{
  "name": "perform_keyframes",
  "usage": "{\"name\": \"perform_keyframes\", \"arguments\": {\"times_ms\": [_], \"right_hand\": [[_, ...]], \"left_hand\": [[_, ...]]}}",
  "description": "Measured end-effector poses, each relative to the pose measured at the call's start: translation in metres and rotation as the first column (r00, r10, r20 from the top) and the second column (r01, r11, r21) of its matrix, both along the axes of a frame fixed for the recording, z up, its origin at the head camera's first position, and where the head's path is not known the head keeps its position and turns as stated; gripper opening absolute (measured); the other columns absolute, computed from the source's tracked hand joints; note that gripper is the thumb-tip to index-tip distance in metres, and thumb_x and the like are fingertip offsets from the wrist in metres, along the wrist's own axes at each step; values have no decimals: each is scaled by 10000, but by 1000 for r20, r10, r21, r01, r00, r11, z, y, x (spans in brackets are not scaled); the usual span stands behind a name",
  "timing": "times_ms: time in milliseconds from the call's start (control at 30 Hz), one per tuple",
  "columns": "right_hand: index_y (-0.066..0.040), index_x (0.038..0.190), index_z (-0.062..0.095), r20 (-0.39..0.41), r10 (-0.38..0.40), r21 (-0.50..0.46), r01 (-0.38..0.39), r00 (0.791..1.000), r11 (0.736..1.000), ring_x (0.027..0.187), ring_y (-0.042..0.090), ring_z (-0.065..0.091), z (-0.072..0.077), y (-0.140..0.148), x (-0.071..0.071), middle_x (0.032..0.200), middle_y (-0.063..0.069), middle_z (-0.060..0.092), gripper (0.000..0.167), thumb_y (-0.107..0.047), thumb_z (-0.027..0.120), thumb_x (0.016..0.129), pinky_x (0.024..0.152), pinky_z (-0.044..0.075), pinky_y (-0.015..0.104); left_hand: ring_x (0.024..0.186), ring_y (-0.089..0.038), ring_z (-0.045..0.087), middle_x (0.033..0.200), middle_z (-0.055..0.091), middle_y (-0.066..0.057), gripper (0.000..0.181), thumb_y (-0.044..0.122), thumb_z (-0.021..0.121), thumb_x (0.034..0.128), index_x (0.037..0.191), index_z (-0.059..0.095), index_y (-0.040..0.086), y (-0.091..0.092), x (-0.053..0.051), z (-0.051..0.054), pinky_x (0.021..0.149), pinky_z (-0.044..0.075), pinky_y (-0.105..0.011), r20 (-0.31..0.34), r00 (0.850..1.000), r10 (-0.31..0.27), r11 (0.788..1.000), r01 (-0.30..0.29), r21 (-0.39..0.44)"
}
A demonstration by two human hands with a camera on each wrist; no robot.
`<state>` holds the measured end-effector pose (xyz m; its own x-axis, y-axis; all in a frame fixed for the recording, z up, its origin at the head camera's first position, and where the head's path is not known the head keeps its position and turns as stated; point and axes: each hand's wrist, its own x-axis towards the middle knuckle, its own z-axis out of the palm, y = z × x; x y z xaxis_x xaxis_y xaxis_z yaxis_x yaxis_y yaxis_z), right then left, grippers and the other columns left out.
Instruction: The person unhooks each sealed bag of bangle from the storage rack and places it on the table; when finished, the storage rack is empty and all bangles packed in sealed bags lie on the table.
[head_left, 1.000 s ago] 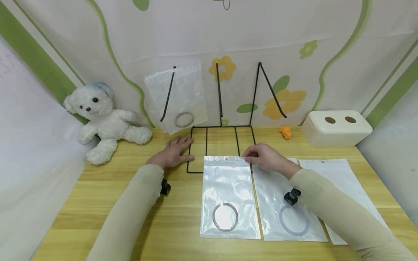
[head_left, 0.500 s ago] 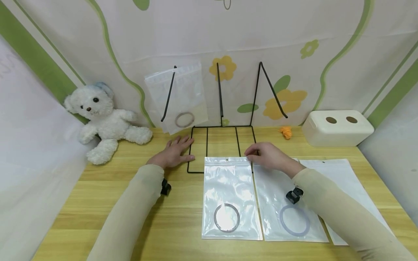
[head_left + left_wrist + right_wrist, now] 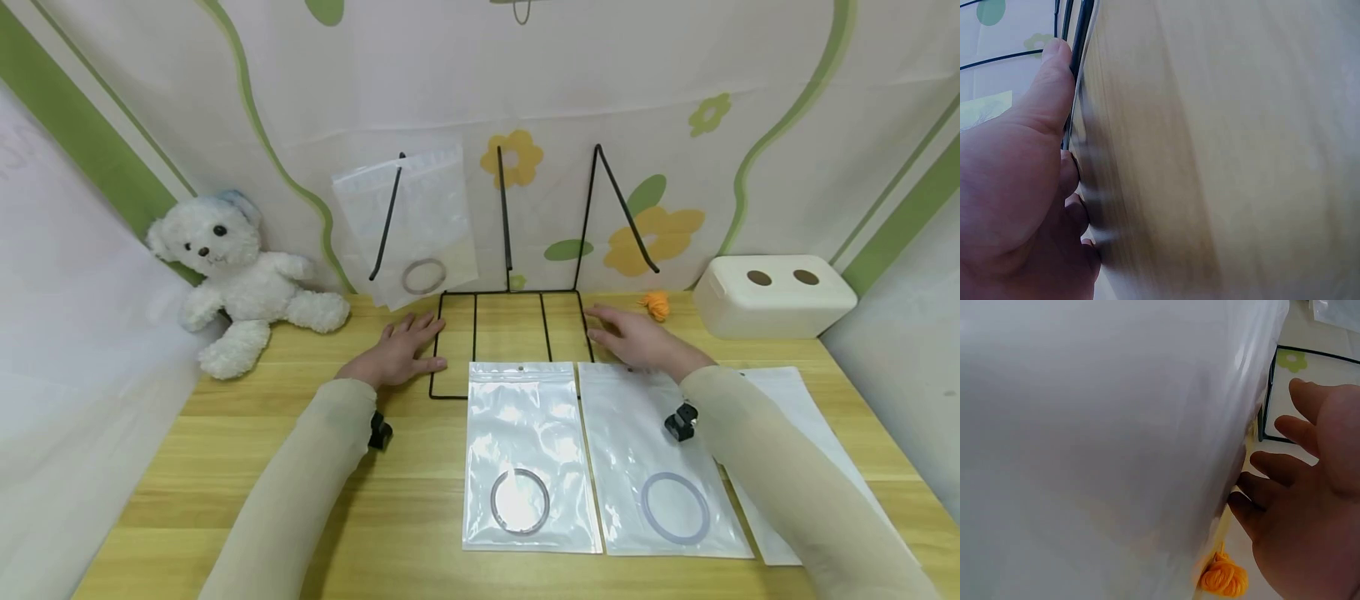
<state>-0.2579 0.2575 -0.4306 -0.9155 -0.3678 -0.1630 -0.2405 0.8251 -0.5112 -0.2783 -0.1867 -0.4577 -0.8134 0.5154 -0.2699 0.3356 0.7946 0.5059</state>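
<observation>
My left hand (image 3: 396, 352) rests on the wooden table with its fingers spread, fingertips at the left side of the black wire rack (image 3: 510, 292). On the rack's other side my right hand (image 3: 633, 337) lies with loosely extended fingers, its tips near the base wire and nothing held. Below it are two zip bags: one (image 3: 525, 425) with a dark ring (image 3: 520, 502), and one (image 3: 622, 433) with a pale lilac ring (image 3: 675, 509). A third white bag (image 3: 787, 417) lies partly under the right sleeve. On the rack's left hook hangs a clear bag (image 3: 420, 217) with a pinkish ring.
A white teddy bear (image 3: 240, 275) sits at the back left. At the back right stand a cream box (image 3: 776, 297) with two holes and a small orange yarn bundle (image 3: 656, 305). A patterned curtain (image 3: 465, 75) hangs behind the rack.
My right hand has let go of the top corner of the dark-ring bag and moved right and back to the rack's right side. The left hand has stayed still.
</observation>
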Motion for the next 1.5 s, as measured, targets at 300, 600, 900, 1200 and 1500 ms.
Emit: {"name": "perform_keyframes", "arguments": {"times_ms": [300,600,900,1200,1500], "right_hand": [[-95,1732,242,70,87,57,-91,994,994,1630,587,78,-5,2,-16,1784,297,123,654,-389,438,1181,1296,136,748],[-100,1741,188,77,132,86,-138,988,987,1621,615,-46,-8,5,-22,1790,301,38,668,-357,447,1181,1287,4,779],[-118,1745,178,81,141,93,-148,987,985,1626,605,-66,-11,6,-23,1795,293,23,665,-379,424,1185,1282,-17,787],[-115,1745,175,92,143,83,-151,985,985,1628,599,-72,-10,4,-23,1795,293,12,669,-379,428,1184,1283,-28,782],[-100,1744,165,83,155,89,-163,984,983,1621,612,-73,-11,7,-22,1791,303,11,686,-400,422,1183,1279,-24,786]], "left_hand": [[1698,-404,-68,1841,45,-90,928,619,630,1040,1752,176,235,-2,-3,-6,1346,-105,-643,7,1000,14,1000,-14,-8],[1691,-445,-39,1840,65,-99,936,708,561,1032,1756,173,259,-3,-4,-4,1333,-69,-689,-8,1000,-14,1000,14,8],[1700,-401,-58,1842,55,-65,985,792,542,988,1753,159,304,-6,-10,-13,1339,-79,-671,-5,1000,-4,1000,4,9],[1684,-470,-6,1827,98,-166,918,631,611,1050,1748,216,185,-7,4,2,1327,-43,-709,-8,1000,22,998,-22,66],[1597,-364,404,1691,488,-73,671,567,530,1113,1648,473,166,-19,30,50,1305,325,-605,8,971,238,957,-235,171]]}}
